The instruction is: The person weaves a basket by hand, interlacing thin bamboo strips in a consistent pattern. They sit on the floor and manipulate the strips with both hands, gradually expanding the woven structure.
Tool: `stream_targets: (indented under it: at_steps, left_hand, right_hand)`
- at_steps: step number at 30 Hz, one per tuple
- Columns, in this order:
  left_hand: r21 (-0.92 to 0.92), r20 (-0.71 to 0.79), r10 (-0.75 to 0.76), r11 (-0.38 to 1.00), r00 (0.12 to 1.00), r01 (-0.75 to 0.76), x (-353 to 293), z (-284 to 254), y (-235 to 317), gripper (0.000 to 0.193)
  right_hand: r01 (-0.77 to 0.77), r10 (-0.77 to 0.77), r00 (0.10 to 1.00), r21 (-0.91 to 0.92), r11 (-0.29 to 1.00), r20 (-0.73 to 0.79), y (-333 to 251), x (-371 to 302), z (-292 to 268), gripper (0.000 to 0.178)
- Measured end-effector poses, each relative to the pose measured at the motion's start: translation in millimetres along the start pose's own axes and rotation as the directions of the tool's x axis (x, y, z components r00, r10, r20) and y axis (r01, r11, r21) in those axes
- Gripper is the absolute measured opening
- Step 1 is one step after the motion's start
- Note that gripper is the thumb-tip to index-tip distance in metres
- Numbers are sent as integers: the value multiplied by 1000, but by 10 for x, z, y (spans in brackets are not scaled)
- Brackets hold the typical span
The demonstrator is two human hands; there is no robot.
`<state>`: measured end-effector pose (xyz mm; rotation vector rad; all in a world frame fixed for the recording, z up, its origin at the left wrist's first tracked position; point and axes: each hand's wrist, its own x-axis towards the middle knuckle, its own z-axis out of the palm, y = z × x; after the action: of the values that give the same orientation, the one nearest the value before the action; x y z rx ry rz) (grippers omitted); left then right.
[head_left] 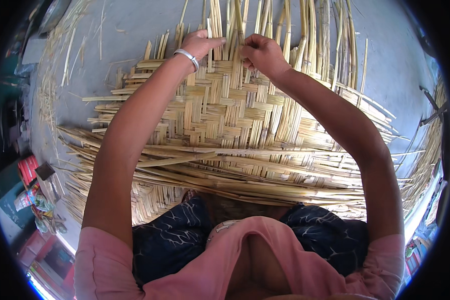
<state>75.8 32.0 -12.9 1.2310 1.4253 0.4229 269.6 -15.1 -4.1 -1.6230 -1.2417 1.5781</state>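
Observation:
A half-woven mat (205,107) of flat, pale yellow reed strips lies on the floor in front of me, its strips crossing over and under. At its far edge, my left hand (201,45), with a silver bangle (187,57) on the wrist, is closed around an upright reed strip (209,60). Just to its right, my right hand (266,56) pinches another strip (238,30) between thumb and fingers. The fingertips of the right hand are partly hidden. Loose ends of several strips stick out beyond the far edge.
A band of long loose reeds (265,185) lies across the mat nearest my knees. Scraps of reed (50,95) are scattered on the grey floor (125,30) at left. More reeds (427,150) are heaped at far right. Packets (32,197) and a red object (28,169) sit at lower left.

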Motion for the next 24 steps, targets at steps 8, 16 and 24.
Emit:
stream_targets:
  at_steps: [8, 16, 24]
  left_hand:
    - [-159, 47, 74, 985, 996, -66, -123, 7, 14, 24]
    - [365, -16, 43, 930, 999, -34, 177, 57, 11, 33]
    - [131, 92, -162, 980, 982, 150, 181, -2, 134, 46]
  right_hand:
    - [206, -297, 954, -635, 745, -40, 45, 53, 193, 23]
    - [125, -152, 983, -232, 965, -101, 116, 40, 97, 22]
    - [108, -110, 994, -115, 987, -13, 24, -50, 32, 12]
